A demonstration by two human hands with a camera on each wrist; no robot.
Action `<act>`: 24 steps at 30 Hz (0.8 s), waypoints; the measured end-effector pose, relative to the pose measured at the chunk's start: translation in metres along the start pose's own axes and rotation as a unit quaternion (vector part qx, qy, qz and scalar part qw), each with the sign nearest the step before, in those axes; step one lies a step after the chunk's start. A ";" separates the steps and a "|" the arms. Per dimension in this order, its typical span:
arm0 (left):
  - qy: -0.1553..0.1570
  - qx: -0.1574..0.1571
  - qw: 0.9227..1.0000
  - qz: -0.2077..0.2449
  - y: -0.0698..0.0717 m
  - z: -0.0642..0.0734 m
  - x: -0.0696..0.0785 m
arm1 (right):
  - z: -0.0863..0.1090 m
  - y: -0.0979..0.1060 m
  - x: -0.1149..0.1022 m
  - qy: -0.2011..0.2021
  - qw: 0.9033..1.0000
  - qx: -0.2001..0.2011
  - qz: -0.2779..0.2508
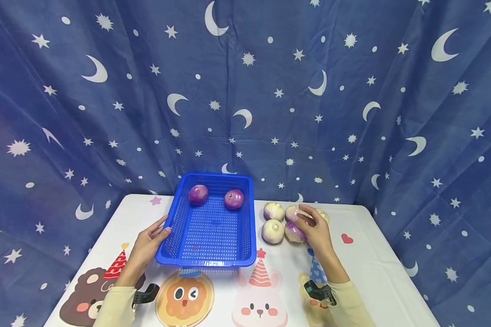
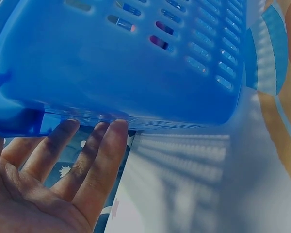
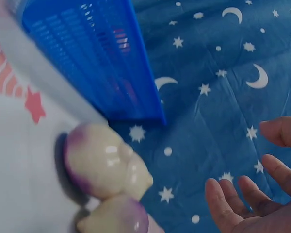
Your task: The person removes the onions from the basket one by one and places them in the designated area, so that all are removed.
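Backdrop: blue curtain (image 1: 270,91) printed with white moons and stars; Furniture: white table (image 1: 376,268) with cartoon animals

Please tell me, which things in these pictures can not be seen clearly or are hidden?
- Head view: the right hand covers part of the turnips, so their count and whether it touches one are unclear.
- Left wrist view: the basket fills the frame and hides its contents; the left hand is cut off by the edge.
- Right wrist view: turnips blurred, lower one cut off at the bottom.
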State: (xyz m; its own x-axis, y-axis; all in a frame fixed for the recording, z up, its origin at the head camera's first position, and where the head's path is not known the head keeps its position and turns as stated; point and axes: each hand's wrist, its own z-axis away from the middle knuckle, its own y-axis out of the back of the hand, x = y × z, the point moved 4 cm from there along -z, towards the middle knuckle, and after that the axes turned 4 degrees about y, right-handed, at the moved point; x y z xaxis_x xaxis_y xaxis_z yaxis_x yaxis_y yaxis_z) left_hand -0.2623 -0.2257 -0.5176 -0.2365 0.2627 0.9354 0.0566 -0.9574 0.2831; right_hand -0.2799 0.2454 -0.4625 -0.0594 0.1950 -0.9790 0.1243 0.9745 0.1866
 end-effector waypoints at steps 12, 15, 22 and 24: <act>0.000 0.000 1.000 0.002 0.000 0.000 -0.001 | -0.001 -0.037 -0.016 0.028 0.998 -0.039 -0.040; 0.001 0.000 1.000 0.002 0.000 0.000 -0.002 | -0.002 -0.046 -0.022 0.037 0.998 -0.045 -0.027; 0.002 0.000 1.000 -0.002 0.000 0.001 -0.001 | -0.004 -0.067 -0.031 0.045 0.996 -0.071 -0.032; 0.001 0.001 1.000 -0.002 0.000 0.001 -0.001 | -0.004 -0.073 -0.034 0.043 0.995 -0.079 -0.035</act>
State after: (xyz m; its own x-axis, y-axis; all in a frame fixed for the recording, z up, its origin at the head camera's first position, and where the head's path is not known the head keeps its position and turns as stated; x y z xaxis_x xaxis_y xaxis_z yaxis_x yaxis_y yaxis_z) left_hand -0.2610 -0.2257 -0.5184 -0.2393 0.2669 0.9335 0.0568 -0.9560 0.2879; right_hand -0.2909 0.1679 -0.4430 -0.1488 0.1275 -0.9806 -0.0408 0.9900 0.1349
